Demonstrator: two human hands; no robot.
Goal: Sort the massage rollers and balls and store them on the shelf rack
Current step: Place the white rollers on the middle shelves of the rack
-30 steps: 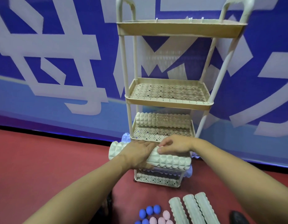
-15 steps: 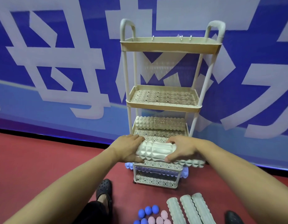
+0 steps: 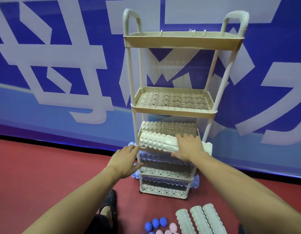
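Resting now on shelf rack [image 3: 173, 112], white spiky roller [image 3: 157, 142]; right hand [image 3: 188, 147] flat atop, left hand [image 3: 125, 160] released. Counted below: three ridged grey rollers [image 3: 201, 219], blue spiky balls [image 3: 155, 223], pink spiky balls [image 3: 173, 227] partly cropped.

Indoor sports or gym-type hall, possibly an event space; the exact kind cannot be told. A red floor [image 3: 45, 174] with a smooth mat-like surface is seen, met by a black strip at the base of the wall. The whole back is covered by a large blue banner [image 3: 61, 65] printed with oversized white characters, like a backdrop. A beige plastic shelf rack [image 3: 173, 110] with perforated tiers is stood directly on the floor against the banner. Fitness gear is laid out on the floor: ridged grey foam rollers [image 3: 200, 220], spiky blue balls [image 3: 155, 222] and pink balls [image 3: 173, 227]. White knobbed rollers [image 3: 156, 141] are held on the rack.
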